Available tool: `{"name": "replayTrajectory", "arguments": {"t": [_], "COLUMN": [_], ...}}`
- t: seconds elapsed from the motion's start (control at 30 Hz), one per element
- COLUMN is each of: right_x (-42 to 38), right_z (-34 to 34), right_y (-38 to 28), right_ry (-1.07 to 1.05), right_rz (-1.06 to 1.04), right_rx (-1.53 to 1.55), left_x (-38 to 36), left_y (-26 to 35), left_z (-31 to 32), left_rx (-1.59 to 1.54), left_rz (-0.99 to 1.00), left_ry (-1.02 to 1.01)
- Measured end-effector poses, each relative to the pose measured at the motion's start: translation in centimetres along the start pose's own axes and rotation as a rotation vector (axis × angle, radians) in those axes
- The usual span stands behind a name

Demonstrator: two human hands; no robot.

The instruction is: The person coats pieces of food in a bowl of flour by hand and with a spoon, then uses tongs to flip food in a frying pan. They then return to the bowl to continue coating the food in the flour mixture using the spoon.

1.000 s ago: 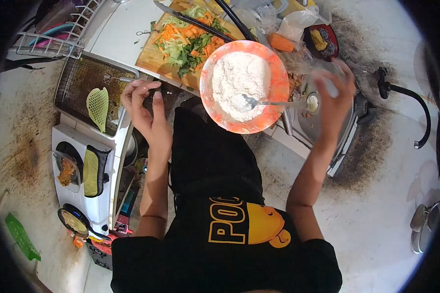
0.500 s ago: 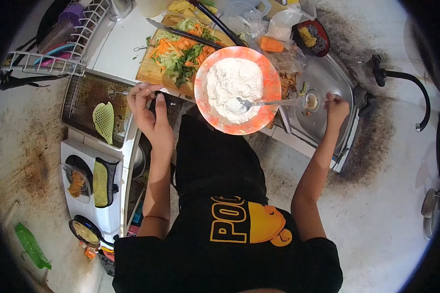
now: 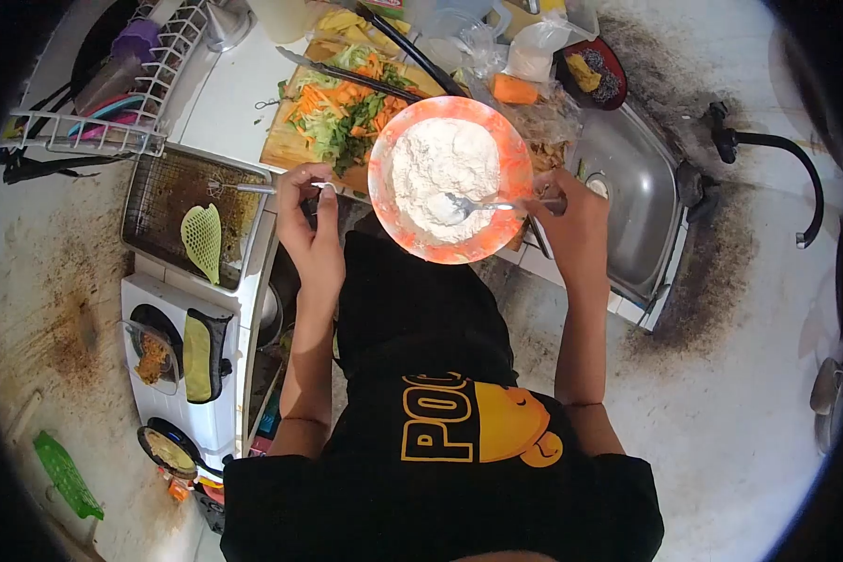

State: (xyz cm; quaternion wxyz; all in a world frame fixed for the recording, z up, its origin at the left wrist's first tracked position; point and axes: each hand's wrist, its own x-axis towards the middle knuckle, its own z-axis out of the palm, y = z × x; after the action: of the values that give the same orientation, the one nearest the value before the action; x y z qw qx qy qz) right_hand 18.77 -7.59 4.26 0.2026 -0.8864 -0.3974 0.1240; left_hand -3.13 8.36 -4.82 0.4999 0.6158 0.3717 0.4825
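Observation:
An orange-and-white bowl (image 3: 518, 178) holds a heap of white flour (image 3: 440, 164). A metal spoon (image 3: 496, 205) rests with its head in the flour and its handle over the right rim. My right hand (image 3: 579, 225) is closed on the handle's end, beside the bowl. To the bowl's left, my left hand (image 3: 314, 234) is closed in a pinch. Something small and white shows at its fingertips, too small to name. A wooden board (image 3: 286, 145) with shredded carrot and greens (image 3: 347, 108) lies behind the bowl.
A knife (image 3: 347, 75) lies across the vegetables. The steel sink (image 3: 637, 206) and black tap (image 3: 777, 140) are at right. At left are a dish rack (image 3: 150, 131), a tray (image 3: 150, 206) with a green slotted spatula (image 3: 200, 242), and a stove (image 3: 173, 323).
My right hand has come left from over the sink and closed on the spoon handle. My left hand's fingers have drawn together, and it has shifted slightly right.

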Motion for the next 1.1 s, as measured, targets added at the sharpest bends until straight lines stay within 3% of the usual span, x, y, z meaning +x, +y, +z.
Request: {"name": "replayTrajectory", "arguments": {"t": [0.07, 0.23, 0.43, 0.53, 0.87, 1.03, 1.1], "right_x": [-0.8, -2.2, -1.0, 0.0, -6.1, -4.4, -5.1], "right_z": [-0.6, 0.3, -2.1, 0.6, -0.3, 0.9, 2.2], "right_y": [-1.8, -2.8, -2.5, -1.4, -1.7, -0.8, -0.8], "right_ry": [-0.04, -0.225, -0.043, 0.033, -0.155, 0.067, 0.033], "right_rz": [0.003, -0.297, -0.198, -0.174, -0.239, -0.093, -0.11], "right_rx": [-0.087, -0.311, -0.28, -0.313, -0.229, -0.306, -0.266], "left_x": [0.0, -0.2, -0.2, -0.3, -0.3, -0.1, -0.1], "left_y": [0.1, -0.2, -0.3, -0.4, -0.4, -0.3, -0.2], "left_z": [0.1, 0.5, 0.6, 0.3, -0.1, 0.8, 1.0], "left_rx": [0.007, 0.027, 0.039, 0.051, 0.031, 0.042, 0.047], "left_rz": [0.003, -0.016, -0.017, -0.049, -0.094, -0.031, -0.013], "left_ry": [-0.05, -0.091, -0.104, -0.133, -0.071, -0.104, -0.117]}}
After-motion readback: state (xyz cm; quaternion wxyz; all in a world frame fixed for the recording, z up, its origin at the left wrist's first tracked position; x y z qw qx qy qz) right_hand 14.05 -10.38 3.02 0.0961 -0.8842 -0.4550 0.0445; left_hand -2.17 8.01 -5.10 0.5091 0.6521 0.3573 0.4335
